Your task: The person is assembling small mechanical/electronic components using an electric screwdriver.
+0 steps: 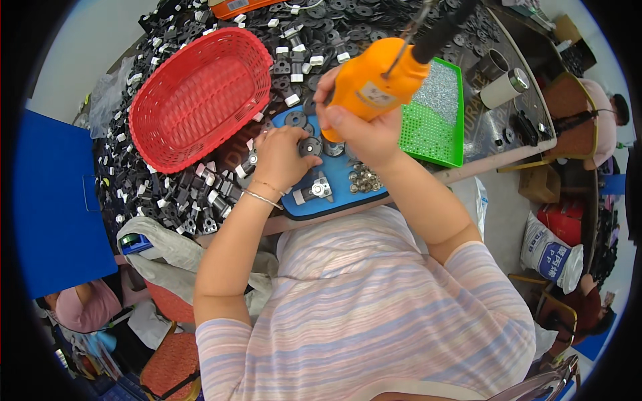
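My right hand [364, 134] is wrapped round an orange electric screwdriver [381, 73], which points down at the blue mat [338, 175]. Bracelets circle my left wrist, and my left hand [281, 155] grips a round black plastic part [310, 148] between thumb and fingers, beside the screwdriver's lower end. The tool's tip is hidden behind my right hand. Nearer me on the mat lies a black-and-white part with a metal piece [315, 190]. To its right sits a small heap of shiny metal pieces [363, 179]. Another black disc [295, 119] rests beyond my left fingers.
A red woven basket [200, 100] stands at the left among many black and white plastic parts [190, 194]. A green tray [431, 130] with small silvery pieces is at the right, near a capped cylinder [505, 88]. Black discs [348, 13] cover the far table. Other people sit nearby.
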